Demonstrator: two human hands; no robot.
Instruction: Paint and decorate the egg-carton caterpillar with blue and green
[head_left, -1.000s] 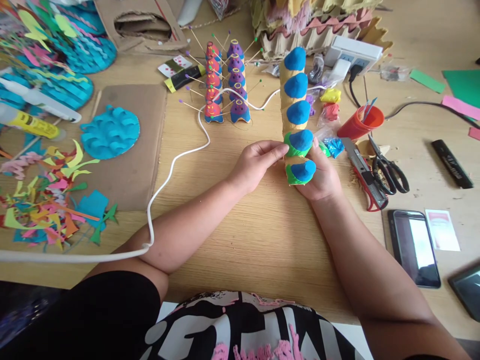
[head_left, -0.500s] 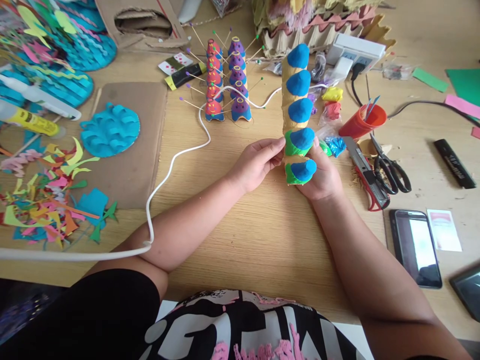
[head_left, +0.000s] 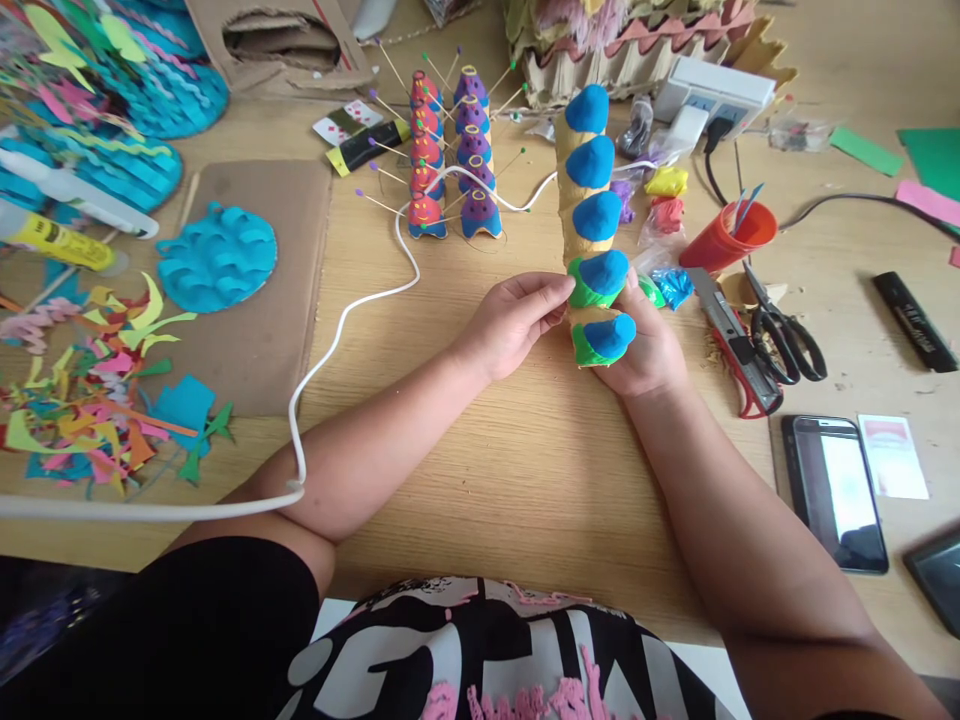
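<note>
A strip of egg carton [head_left: 568, 232] is held up between my two hands, its cups in a column. Blue clay [head_left: 597, 216] caps each cup, and green clay [head_left: 589, 292] wraps the sides of the two nearest ones. My right hand [head_left: 651, 345] grips the strip from behind and from the right, near its lower end. From the left, my left hand [head_left: 521, 318] pinches the edge beside the second-nearest cup; some of its fingertips are hidden. Beyond stand two finished-looking egg-carton rows, one red [head_left: 426, 165] and one purple [head_left: 475, 165], with faces and pin-like sticks.
A white cable [head_left: 346, 318] crosses the table and my left forearm. Rightward lie a red cup [head_left: 731, 237], a cutter [head_left: 739, 345], scissors [head_left: 784, 330], a phone [head_left: 834, 495] and bagged clay [head_left: 666, 215]. Leftward are paper scraps [head_left: 97, 400] and cardboard [head_left: 247, 360] bearing a blue disc [head_left: 217, 258].
The far end of the egg carton strip has tilted slightly to the left. Both hands keep their hold in nearly the same place. The view has shifted a little.
</note>
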